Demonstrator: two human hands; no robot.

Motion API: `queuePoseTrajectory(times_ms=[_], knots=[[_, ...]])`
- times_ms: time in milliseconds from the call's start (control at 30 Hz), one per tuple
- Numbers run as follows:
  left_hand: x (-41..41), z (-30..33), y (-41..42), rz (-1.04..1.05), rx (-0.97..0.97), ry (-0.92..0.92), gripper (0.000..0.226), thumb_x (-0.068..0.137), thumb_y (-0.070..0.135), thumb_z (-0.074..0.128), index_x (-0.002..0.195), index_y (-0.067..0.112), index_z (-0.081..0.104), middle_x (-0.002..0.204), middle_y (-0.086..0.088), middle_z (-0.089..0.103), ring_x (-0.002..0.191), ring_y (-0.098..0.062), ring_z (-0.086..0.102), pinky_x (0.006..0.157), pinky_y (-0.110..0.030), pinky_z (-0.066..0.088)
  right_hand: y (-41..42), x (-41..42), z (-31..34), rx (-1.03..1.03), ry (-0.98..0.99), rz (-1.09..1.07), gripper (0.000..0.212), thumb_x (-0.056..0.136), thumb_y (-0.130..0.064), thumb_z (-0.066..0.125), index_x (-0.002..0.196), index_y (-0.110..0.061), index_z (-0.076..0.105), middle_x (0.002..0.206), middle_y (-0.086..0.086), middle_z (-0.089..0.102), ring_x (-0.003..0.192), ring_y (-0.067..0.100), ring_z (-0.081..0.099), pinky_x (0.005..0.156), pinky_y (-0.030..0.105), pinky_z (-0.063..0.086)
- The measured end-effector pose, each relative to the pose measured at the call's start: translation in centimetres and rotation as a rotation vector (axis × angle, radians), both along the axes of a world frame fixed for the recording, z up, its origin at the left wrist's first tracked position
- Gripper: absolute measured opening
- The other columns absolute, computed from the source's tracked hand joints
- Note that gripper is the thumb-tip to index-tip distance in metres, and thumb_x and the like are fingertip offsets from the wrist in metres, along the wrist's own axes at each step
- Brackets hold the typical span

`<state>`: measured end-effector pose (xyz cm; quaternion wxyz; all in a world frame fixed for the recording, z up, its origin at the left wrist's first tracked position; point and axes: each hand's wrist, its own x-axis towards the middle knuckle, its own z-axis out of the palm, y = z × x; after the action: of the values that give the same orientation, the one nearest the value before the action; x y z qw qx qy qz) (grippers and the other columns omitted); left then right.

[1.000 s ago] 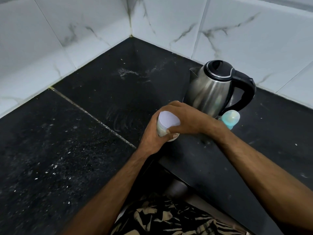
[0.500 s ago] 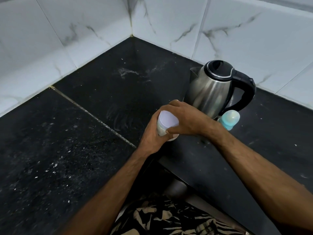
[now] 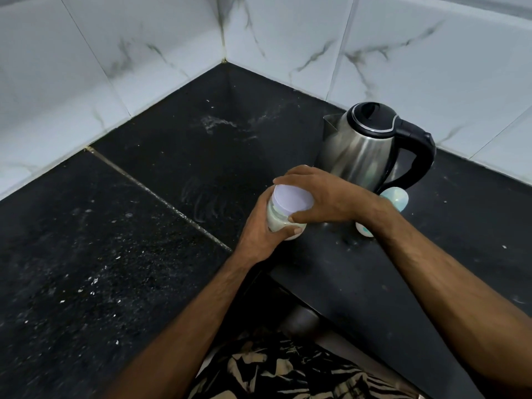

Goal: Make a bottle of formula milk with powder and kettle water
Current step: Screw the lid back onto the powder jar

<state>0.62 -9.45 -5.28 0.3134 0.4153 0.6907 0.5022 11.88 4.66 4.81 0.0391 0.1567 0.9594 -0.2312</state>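
I'm seeing left hand (image 3: pixel 260 228) wrapping fingers round body of powder jar (image 3: pixel 280 218), thumb curling under it. Right hand (image 3: pixel 322 197) clamping over jar's lilac lid (image 3: pixel 292 200), fingertips gripping rim. Jar sitting near front edge of black counter (image 3: pixel 144 240), at inner corner. Kettle (image 3: pixel 365 151) standing just behind hands, toward back wall. Baby bottle (image 3: pixel 395 198) lying beside kettle, partly hiding behind right wrist.
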Motion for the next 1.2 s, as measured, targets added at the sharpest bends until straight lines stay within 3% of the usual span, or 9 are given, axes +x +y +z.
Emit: queuePoseTrajectory(times_ms=[267, 333, 400, 467, 667, 833, 933, 1067, 1200], knots=[[0.1, -0.2, 0.2, 0.02, -0.036, -0.007, 0.089, 0.075, 0.013, 0.087, 0.141, 0.03, 0.03, 0.129, 0.023, 0.043, 0.108, 0.033, 0.04, 0.085, 0.008, 0.031, -0.6, -0.6, -1.2, 0.069, -0.031, -0.029, 0.079, 0.076, -0.046, 0.076, 0.145, -0.034, 0.04, 0.139, -0.005, 0.045, 0.126, 0.016, 0.043, 0.104, 0.037, 0.044], [0.2, 0.0, 0.2, 0.026, -0.045, -0.015, 0.09, 0.075, 0.012, 0.086, 0.146, 0.023, 0.031, 0.141, 0.008, 0.047, 0.117, 0.015, 0.045, 0.091, 0.005, 0.033, -0.7, -0.6, -1.3, 0.078, -0.025, -0.052, 0.078, 0.074, -0.051, 0.075, 0.143, -0.036, 0.041, 0.136, -0.007, 0.046, 0.123, 0.015, 0.045, 0.102, 0.036, 0.045], [0.3, 0.6, 0.2, 0.018, -0.037, -0.036, 0.093, 0.075, 0.01, 0.086, 0.15, 0.016, 0.03, 0.148, -0.002, 0.045, 0.13, -0.008, 0.045, 0.105, -0.011, 0.037, -1.0, -0.6, -1.3, 0.121, -0.017, -0.079, 0.079, 0.072, -0.06, 0.074, 0.141, -0.037, 0.043, 0.131, -0.007, 0.049, 0.119, 0.015, 0.047, 0.098, 0.035, 0.047], [0.3, 0.8, 0.2, 0.009, -0.024, -0.039, 0.094, 0.074, 0.008, 0.086, 0.15, 0.014, 0.031, 0.148, -0.004, 0.046, 0.132, -0.012, 0.045, 0.111, -0.026, 0.039, -1.3, -0.6, -1.1, 0.202, -0.028, -0.109, 0.082, 0.068, -0.071, 0.071, 0.138, -0.037, 0.045, 0.127, -0.007, 0.052, 0.116, 0.016, 0.05, 0.094, 0.035, 0.048], [0.0, 0.0, 0.1, 0.01, -0.018, -0.006, 0.098, 0.074, 0.015, 0.088, 0.153, 0.02, 0.029, 0.145, 0.006, 0.047, 0.124, 0.0, 0.048, 0.102, -0.014, 0.041, -1.4, -0.1, -0.2, 0.407, -0.037, -0.249, 0.086, 0.068, -0.086, 0.054, 0.13, -0.026, 0.053, 0.12, -0.002, 0.057, 0.111, 0.021, 0.055, 0.089, 0.036, 0.046], [0.0, -0.4, 0.1, 0.011, 0.009, 0.01, 0.09, 0.076, 0.011, 0.086, 0.148, 0.016, 0.033, 0.134, 0.016, 0.045, 0.114, 0.03, 0.04, 0.091, 0.003, 0.034, -1.4, 0.2, 0.0, -0.034, -0.062, -0.052, 0.088, 0.076, -0.044, 0.077, 0.15, -0.029, 0.032, 0.151, -0.005, 0.036, 0.135, 0.018, 0.038, 0.111, 0.038, 0.037], [0.0, -0.4, 0.2, 0.009, 0.002, 0.001, 0.092, 0.075, 0.011, 0.086, 0.149, 0.015, 0.032, 0.137, 0.013, 0.044, 0.115, 0.027, 0.041, 0.093, 0.003, 0.034, -1.8, 0.0, -0.4, 0.043, -0.042, -0.082, 0.083, 0.077, -0.041, 0.075, 0.148, -0.03, 0.034, 0.146, -0.005, 0.041, 0.131, 0.019, 0.042, 0.106, 0.035, 0.041], [-0.1, -0.3, 0.3, 0.005, -0.012, -0.016, 0.1, 0.073, 0.02, 0.088, 0.152, 0.023, 0.028, 0.14, 0.013, 0.043, 0.123, 0.003, 0.044, 0.091, 0.002, 0.036, -1.9, -0.1, 0.0, 0.338, -0.108, -0.204, 0.094, 0.073, -0.074, 0.064, 0.149, -0.03, 0.032, 0.136, 0.001, 0.048, 0.123, 0.023, 0.049, 0.097, 0.038, 0.043], [-0.1, -0.6, 0.2, 0.011, 0.015, 0.005, 0.094, 0.075, 0.017, 0.087, 0.15, 0.018, 0.031, 0.139, 0.011, 0.044, 0.117, 0.026, 0.041, 0.092, 0.003, 0.035, -1.6, 0.2, -0.2, 0.096, -0.063, -0.103, 0.087, 0.077, -0.053, 0.073, 0.15, -0.031, 0.03, 0.149, -0.003, 0.037, 0.134, 0.02, 0.039, 0.108, 0.037, 0.039]])
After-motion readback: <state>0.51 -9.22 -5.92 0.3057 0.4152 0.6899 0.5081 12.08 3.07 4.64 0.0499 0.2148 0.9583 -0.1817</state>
